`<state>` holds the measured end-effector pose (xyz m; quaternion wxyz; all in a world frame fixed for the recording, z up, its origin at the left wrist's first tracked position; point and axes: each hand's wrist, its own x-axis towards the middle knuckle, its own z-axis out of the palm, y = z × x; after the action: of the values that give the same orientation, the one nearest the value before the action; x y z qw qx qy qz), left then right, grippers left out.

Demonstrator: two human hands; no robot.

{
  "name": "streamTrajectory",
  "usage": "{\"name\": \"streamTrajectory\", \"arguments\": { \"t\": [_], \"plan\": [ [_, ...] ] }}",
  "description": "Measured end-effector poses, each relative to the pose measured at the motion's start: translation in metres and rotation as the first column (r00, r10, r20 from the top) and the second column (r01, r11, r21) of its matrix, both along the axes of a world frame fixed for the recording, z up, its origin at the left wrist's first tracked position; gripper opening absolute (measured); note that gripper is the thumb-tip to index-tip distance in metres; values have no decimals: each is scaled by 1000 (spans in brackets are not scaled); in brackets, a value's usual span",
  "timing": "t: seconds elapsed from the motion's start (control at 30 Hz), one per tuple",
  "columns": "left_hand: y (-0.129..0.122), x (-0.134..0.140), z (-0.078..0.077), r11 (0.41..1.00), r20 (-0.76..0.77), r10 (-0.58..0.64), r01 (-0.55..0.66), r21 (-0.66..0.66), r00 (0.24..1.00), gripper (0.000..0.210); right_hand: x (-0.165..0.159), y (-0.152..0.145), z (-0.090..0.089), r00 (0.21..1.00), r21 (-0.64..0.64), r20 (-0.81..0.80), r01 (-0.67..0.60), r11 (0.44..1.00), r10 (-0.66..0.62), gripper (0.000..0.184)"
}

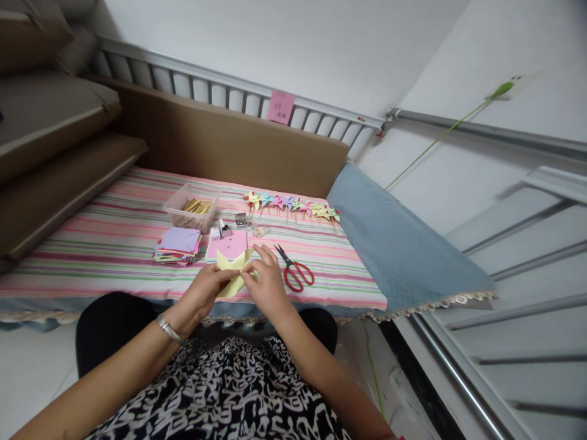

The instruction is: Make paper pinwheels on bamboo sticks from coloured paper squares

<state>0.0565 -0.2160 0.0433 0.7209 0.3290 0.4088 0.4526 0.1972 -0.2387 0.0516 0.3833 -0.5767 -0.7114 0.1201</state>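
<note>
A pale yellow paper pinwheel [233,263] is held up between my two hands, just over the near part of the striped cloth. My left hand [205,289] grips its left side between thumb and fingers. Thumb and index finger of my right hand [266,278] pinch at the pinwheel's centre, the other fingers raised; anything small inside that pinch cannot be made out. Behind the pinwheel lies a pink paper pad [233,243]. Red-handled scissors [296,272] rest to the right of my right hand, blades pointing away from me.
A stack of coloured paper squares [178,244] sits at left, before a clear plastic box [177,214] of thin wooden sticks. Small boxes [241,219] of tiny parts stand beyond the pad. Several pinwheels on sticks [287,203] line the back, before a brown board [220,140].
</note>
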Motion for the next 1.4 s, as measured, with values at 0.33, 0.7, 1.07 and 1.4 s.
{"name": "streamTrajectory", "arguments": {
  "t": [0.33,0.7,1.07,1.4],
  "plan": [
    [3,-4,-10,999,-33,36,-35,8,999,42,-8,5,-3,1000,-39,23,12,999,-11,7],
    [5,-8,-16,990,-45,143,-142,25,989,29,-8,-6,-7,962,5,-266,70,998,-66,25],
    [-5,-1,-21,993,-75,118,-118,7,990,26,-10,-1,-16,583,-446,-788,-318,836,-199,22],
    [-14,3,-31,1000,-78,17,-19,-18,997,28,-5,0,-37,632,-510,-725,-226,830,-274,17]
  ]
}}
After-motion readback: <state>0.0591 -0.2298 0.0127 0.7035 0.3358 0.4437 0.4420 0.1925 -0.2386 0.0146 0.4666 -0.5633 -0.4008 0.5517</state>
